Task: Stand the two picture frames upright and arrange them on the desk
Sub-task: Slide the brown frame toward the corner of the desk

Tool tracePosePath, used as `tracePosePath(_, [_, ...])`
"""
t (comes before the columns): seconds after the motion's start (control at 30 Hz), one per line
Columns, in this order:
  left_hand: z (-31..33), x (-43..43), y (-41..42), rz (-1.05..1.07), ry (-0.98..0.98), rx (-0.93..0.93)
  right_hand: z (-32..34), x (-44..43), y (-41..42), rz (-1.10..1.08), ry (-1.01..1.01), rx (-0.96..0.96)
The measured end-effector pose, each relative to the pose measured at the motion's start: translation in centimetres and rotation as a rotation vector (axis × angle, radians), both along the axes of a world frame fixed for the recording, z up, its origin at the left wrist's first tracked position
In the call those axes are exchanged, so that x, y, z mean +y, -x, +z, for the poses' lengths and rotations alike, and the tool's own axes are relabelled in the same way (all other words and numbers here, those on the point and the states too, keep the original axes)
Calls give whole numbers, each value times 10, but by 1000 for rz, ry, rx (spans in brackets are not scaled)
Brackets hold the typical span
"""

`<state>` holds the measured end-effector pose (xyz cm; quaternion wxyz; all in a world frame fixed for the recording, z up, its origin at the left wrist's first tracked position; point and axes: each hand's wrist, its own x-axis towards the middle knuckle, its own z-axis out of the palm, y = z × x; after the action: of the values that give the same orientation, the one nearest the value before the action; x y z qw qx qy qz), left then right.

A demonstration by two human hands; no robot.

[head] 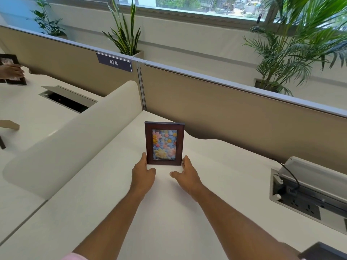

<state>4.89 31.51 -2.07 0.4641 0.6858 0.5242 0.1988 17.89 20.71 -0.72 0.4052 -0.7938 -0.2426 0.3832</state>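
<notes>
A dark brown picture frame with a colourful flower picture stands upright on the white desk, near the back partition. My left hand rests at its lower left corner, fingertips touching the frame's edge. At the lower right corner sits my right hand, fingers spread, fingertips beside or just touching the frame. Neither hand grips it. A dark object, maybe a second frame, lies flat at the bottom right edge, mostly cut off.
A beige partition runs behind the desk. A curved white divider stands on the left. An open socket box with a black cable sits at the right. On the neighbouring desk another person's hand holds dark frames.
</notes>
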Motion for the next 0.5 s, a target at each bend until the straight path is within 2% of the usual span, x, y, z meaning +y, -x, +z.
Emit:
tracePosePath(0.3, [-2, -40, 24, 59, 86, 8, -2, -51, 18, -42, 55, -42])
tracePosePath(0.5, [5, -98, 42, -4, 124, 6, -2, -119, 45, -9, 35, -74])
